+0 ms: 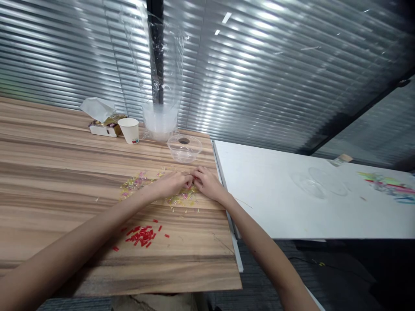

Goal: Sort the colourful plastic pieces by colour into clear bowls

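My left hand [177, 181] and my right hand [207, 183] meet over the wooden table near its right side, fingertips pinched close together. What lies between the fingers is too small and too covered to name. Under and around the hands spread small yellow, pink and clear plastic pieces [138, 181], partly hidden by the left hand and forearm. Closer to the front edge lies a loose pile of short red pieces [142, 235]. Beside my right wrist, a thin strand [244, 203] sticks out over the white table; its other end is hidden.
Behind the hands stand a clear plastic bowl [184, 151], a bagged stack of clear bowls [160, 123], a paper cup [129, 131] and a tissue pack [105, 125]. A white table [259, 181] adjoins on the right, bearing clear lids [314, 181] and colourful strips [389, 185]. Blinds rise behind.
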A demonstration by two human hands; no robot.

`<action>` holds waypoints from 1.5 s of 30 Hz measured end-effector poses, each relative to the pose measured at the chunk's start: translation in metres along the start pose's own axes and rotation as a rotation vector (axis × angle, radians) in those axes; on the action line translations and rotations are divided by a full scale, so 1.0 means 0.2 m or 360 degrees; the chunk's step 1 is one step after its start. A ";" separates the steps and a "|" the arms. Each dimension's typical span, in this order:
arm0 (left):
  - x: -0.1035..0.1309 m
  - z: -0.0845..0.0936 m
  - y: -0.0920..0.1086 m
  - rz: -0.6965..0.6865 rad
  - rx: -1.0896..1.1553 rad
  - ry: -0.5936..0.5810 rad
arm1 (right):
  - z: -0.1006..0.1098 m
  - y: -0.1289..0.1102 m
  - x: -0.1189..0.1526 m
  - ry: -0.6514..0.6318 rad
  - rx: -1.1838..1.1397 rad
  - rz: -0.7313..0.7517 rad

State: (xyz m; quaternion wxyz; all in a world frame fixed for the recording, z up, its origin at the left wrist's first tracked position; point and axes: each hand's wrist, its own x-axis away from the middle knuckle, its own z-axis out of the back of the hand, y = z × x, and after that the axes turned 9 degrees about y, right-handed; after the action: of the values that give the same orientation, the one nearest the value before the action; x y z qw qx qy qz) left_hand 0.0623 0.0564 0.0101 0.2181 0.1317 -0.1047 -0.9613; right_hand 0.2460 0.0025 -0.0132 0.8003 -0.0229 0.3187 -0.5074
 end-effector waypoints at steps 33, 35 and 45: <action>0.01 0.02 0.01 0.0090 0.0165 0.0011 | 0.01 -0.02 0.00 0.0012 0.0009 -0.0012; 0.01 0.02 0.01 0.0097 0.0156 0.0007 | 0.01 -0.02 0.00 0.0007 0.0007 -0.0011; 0.00 0.04 0.03 0.0077 0.0176 0.0013 | 0.01 -0.01 0.00 0.0005 0.0039 0.0008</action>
State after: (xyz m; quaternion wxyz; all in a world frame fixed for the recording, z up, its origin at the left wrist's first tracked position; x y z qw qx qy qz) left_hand 0.0615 0.0523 0.0180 0.2340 0.1449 -0.1600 -0.9480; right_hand 0.2446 0.0013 -0.0111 0.8013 -0.0115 0.3137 -0.5092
